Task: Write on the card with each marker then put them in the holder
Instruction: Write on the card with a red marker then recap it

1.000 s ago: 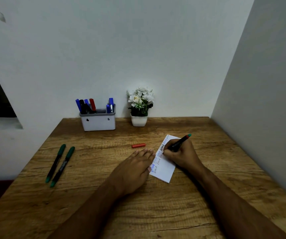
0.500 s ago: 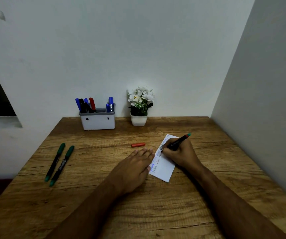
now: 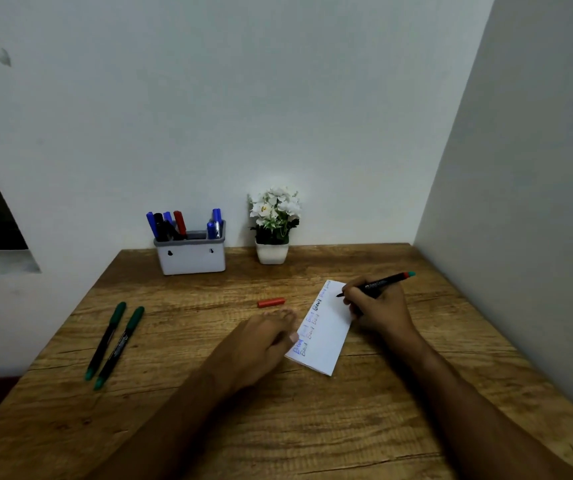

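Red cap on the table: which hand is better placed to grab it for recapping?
Left. The left hand lies open at the card's edge, just short of the red cap. The right hand is gripping the marker.

The one camera sits on my head, looking forward and down across the wooden table [image 3: 278, 427] toward the corner walls [image 3: 243, 98]. My forearms enter from the bottom edge (close, wide-angle); no second view shares anything.
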`<state>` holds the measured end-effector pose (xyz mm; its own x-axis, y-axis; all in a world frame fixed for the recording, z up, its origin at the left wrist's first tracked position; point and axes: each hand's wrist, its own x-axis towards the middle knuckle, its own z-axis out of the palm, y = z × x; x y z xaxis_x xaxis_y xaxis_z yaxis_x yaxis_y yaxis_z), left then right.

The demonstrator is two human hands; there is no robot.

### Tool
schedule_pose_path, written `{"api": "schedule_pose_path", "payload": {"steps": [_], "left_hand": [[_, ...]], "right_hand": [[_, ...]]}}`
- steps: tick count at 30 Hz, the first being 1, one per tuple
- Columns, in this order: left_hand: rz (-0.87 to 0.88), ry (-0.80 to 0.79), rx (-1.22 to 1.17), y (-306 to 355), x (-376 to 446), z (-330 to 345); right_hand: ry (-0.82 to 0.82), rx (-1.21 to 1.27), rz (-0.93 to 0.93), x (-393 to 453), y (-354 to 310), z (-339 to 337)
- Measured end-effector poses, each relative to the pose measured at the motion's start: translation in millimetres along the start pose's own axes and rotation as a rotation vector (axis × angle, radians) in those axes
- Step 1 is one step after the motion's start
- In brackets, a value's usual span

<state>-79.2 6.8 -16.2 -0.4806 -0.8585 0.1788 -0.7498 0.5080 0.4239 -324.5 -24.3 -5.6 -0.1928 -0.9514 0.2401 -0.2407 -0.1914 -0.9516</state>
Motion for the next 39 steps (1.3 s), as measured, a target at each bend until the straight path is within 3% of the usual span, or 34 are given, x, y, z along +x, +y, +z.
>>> {"api": "schedule_pose_path", "payload": {"steps": [5,12,16,19,22,24,27,29,33,39], "left_hand": [[-0.033,0.186,0.073,-3.3,24.7,-13.5],[-0.135,0.059,0.284,-6.1,57.4,-8.7],[-0.173,0.083,0.366,0.8,56.9,-4.9],[-0.213,0.215,0.302,3.7,54.5,-7.2],[-0.279,0.485,0.015,10.1,53.9,-12.8],[-0.42,0.584,-0.421,20.1,53.6,-22.1],[-0.684,0.471,-1.367,33.2,52.7,-36.1],[-0.749,0.407,-1.683,37.0,49.1,-38.7],[-0.782,0.379,-1.778,43.5,40.1,-34.8],[-0.786,0.395,-1.807,39.3,37.6,-31.8]], "right_hand": [[-0.017,0.018,0.024,-2.9,-4.9,-4.3],[-0.068,-0.012,0.017,-11.7,-9.0,-7.6],[-0.07,-0.022,0.021,-10.9,-7.4,-11.2],[-0.063,-0.015,0.031,-11.2,-7.6,-10.5],[-0.062,0.049,0.004,-15.4,-10.5,-7.7],[-0.08,0.087,-0.035,-18.2,-13.1,-3.5],[-0.102,0.047,-0.133,-22.1,-20.1,7.0],[-0.129,0.053,-0.202,-25.9,-27.3,14.8],[-0.168,0.06,-0.322,-33.1,-38.7,24.5],[-0.2,0.052,-0.333,-35.3,-41.8,28.5]]}}
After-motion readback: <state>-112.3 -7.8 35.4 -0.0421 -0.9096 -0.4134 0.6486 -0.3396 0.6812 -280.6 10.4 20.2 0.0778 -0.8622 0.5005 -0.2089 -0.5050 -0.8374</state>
